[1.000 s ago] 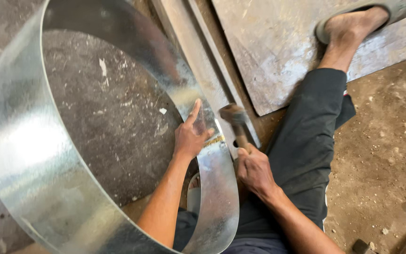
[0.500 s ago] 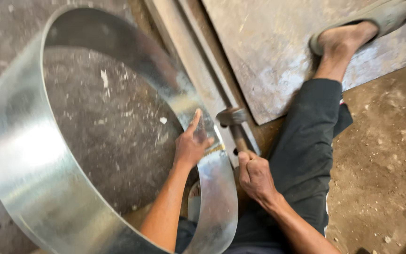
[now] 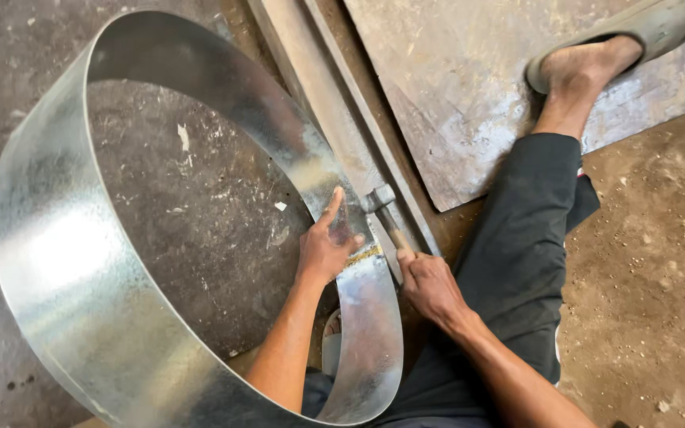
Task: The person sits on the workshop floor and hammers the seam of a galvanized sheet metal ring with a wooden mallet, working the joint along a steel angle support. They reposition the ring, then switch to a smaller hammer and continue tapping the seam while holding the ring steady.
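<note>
A wide ring of shiny galvanised sheet metal [image 3: 49,246] stands on edge on the floor and fills the left half of the view. My left hand [image 3: 325,247] reaches inside the ring and presses flat against its inner wall near the seam, forefinger pointing up. My right hand [image 3: 430,287] is outside the ring, closed around the wooden handle of a hammer [image 3: 380,203]. The hammer's steel head is down at the ring's top edge, just right of my left fingers.
A long steel bar [image 3: 319,87] runs diagonally under the ring's edge. A flat worn metal plate [image 3: 469,95] lies at the upper right with my sandalled foot [image 3: 596,55] on it. My dark-trousered leg [image 3: 517,254] stretches over dirt floor [image 3: 652,261].
The hammer head has come down from a raised position to the ring's edge. My left hand stays pressed on the inner wall. The view has shifted slightly.
</note>
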